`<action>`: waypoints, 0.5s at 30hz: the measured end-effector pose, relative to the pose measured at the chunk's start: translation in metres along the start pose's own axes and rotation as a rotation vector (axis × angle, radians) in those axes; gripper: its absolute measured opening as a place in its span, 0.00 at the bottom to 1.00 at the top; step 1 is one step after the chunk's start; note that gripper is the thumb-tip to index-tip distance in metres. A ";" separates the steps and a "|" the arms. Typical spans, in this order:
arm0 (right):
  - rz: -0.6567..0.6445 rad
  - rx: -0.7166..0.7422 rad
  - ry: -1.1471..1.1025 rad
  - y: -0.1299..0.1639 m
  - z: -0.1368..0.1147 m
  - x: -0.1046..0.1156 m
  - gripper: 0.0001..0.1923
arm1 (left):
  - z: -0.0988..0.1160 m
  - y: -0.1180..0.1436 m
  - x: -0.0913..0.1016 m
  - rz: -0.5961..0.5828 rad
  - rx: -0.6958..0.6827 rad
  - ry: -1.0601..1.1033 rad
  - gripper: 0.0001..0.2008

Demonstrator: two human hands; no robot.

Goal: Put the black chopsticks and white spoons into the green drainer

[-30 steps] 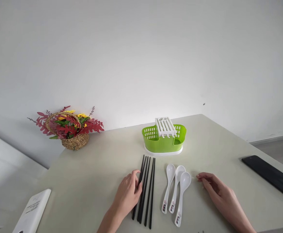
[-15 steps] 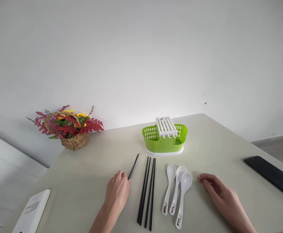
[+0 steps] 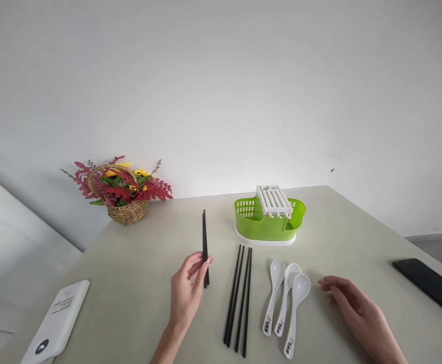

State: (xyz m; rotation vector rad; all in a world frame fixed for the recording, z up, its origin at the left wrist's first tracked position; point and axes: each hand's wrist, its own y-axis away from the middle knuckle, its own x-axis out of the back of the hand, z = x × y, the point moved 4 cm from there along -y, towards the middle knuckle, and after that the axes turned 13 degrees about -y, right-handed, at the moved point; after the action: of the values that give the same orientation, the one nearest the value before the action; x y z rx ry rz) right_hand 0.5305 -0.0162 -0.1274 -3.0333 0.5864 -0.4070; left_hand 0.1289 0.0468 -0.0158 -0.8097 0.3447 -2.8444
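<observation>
Pinched between the thumb and fingers of my left hand (image 3: 189, 285) is a pair of black chopsticks (image 3: 204, 235), held upright with the tips pointing up. More black chopsticks (image 3: 238, 298) lie side by side on the table, just right of that hand. Three white spoons (image 3: 292, 301) with printed handles rest next to them, bowls away from me, two overlapping. To the right of the spoons, my right hand (image 3: 357, 311) hovers or rests with loosely bent, parted fingers, holding nothing. Beyond the chopsticks stands a green basket (image 3: 262, 230) with a white slotted rack (image 3: 274, 200) across its top.
A wicker basket of artificial flowers (image 3: 128, 212) stands at the back left by the wall. At the left edge lies a white case-like object (image 3: 61, 316), and a black flat object (image 3: 429, 283) lies at the right edge of the table (image 3: 137, 323).
My left hand has raised its chopsticks from the table and turned them upright. My right hand stays about where it was beside the spoons. The view has shifted slightly.
</observation>
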 end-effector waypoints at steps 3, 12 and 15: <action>0.068 0.035 0.045 0.006 -0.018 -0.007 0.17 | -0.010 0.007 -0.004 0.092 0.033 0.117 0.14; -0.345 0.384 -0.016 0.028 -0.178 -0.101 0.13 | -0.020 0.018 -0.006 0.069 -0.081 0.050 0.12; -0.442 0.427 -0.070 0.029 -0.209 -0.137 0.14 | -0.021 0.019 -0.005 0.060 -0.106 0.027 0.11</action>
State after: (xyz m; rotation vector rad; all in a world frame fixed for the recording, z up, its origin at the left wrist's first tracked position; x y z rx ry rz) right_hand 0.3429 0.0128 0.0380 -2.7194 -0.1692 -0.3733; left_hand 0.1231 0.0332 -0.0409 -0.7664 0.5188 -2.8031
